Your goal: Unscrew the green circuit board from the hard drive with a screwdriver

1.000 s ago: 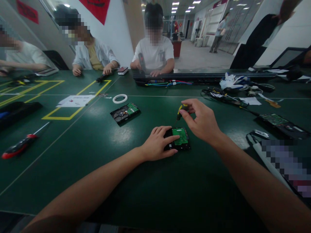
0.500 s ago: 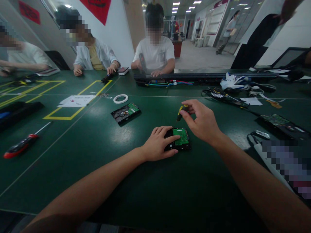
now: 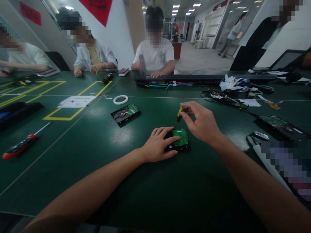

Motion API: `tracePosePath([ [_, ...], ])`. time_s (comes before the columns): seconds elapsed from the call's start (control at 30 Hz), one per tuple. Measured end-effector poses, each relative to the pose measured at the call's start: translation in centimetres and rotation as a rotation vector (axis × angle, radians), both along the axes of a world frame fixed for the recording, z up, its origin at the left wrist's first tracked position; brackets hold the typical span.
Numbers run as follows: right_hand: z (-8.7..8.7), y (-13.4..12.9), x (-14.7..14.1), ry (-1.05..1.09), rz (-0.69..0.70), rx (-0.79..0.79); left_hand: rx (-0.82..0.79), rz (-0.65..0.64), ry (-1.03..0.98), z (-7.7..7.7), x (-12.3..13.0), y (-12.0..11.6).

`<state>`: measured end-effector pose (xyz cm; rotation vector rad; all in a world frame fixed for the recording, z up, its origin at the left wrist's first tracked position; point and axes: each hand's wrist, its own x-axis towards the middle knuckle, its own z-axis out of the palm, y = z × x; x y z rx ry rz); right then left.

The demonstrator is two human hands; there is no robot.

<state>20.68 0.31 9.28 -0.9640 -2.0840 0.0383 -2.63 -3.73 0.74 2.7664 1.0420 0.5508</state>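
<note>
A hard drive with a green circuit board [image 3: 182, 139] lies on the green table [image 3: 116, 191]. Spread over its left side, my left hand [image 3: 159, 144] presses it with the fingers apart, one fingertip on the board. My right hand [image 3: 200, 119] pinches a small yellow and black screwdriver [image 3: 179, 115], which stands tilted with its thin shaft pointing down at the drive's far edge. Whether the tip sits in a screw is too small to tell. Another hard drive [image 3: 125, 114] lies farther off to the left.
A red and black screwdriver [image 3: 20, 146] lies at the left. Beyond the drives are a white tape ring [image 3: 120, 99], a paper sheet [image 3: 76, 101] and a long black casing with wires [image 3: 206, 78]. Cables and another drive [image 3: 282, 127] lie right. People sit opposite.
Both my hands and the drive are nearly unchanged. A person's hand opposite has drawn back from the black object on the table, and the walking person in the background has moved right.
</note>
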Motion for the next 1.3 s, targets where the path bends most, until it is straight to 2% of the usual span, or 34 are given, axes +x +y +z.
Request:
tracePosePath([
  [0.27,0.0,-0.2,-0.2,0.004,-0.018,0.018,0.008,-0.001,0.001,-0.1,0.0,0.1],
  [0.67,0.8,-0.3,-0.2,-0.029,0.063,0.059,0.002,0.000,-0.019,-0.1,0.1,0.1],
  [1.03,1.0,-0.5,-0.1,0.002,0.093,-0.040,-0.008,-0.004,-0.019,0.1,0.0,0.0],
  [1.17,0.6,-0.7,-0.8,-0.022,0.022,0.036,-0.018,-0.003,-0.030,0.0,0.1,0.1],
  [1.3,0.4,-0.7,-1.0,-0.025,-0.028,0.040,-0.004,0.005,-0.004,-0.1,0.2,0.2],
])
